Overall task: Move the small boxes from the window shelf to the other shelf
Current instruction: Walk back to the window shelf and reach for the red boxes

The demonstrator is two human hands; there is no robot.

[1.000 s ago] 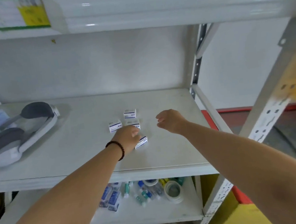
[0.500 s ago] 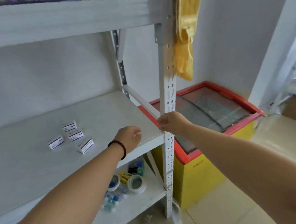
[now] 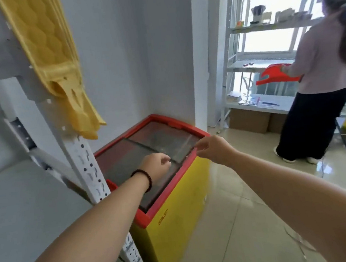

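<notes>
**Empty-handed between shelves, with a freezer and a bystander in the path**

A person's left hand [image 3: 158, 168], a dark bead bracelet [image 3: 143, 179] at the wrist, hangs loosely curled over the red-rimmed, yellow-sided chest freezer with sliding glass lids [image 3: 148, 152]; nothing shows in its grip. The right hand [image 3: 213, 149] reaches forward past the freezer's far right corner, thumb and fingers slightly parted and holding nothing. No small boxes can be made out in either hand. Any still to be fetched would sit on the white metal window shelf [image 3: 267, 62] at the far right; its contents are too small and backlit to identify. The grey shelf board [image 3: 25, 199] of the near white rack fills the left edge.

The route looks tight. A second person in a pale top and dark trousers [image 3: 319, 72], holding a red plastic tray [image 3: 277, 75], stands directly at the window shelf, so a hasty reach could bump them or the tray. The freezer's front corner juts toward the walkway, a likely knock for a hip, and the glossy tiled floor [image 3: 231, 231] may be slippery.
</notes>
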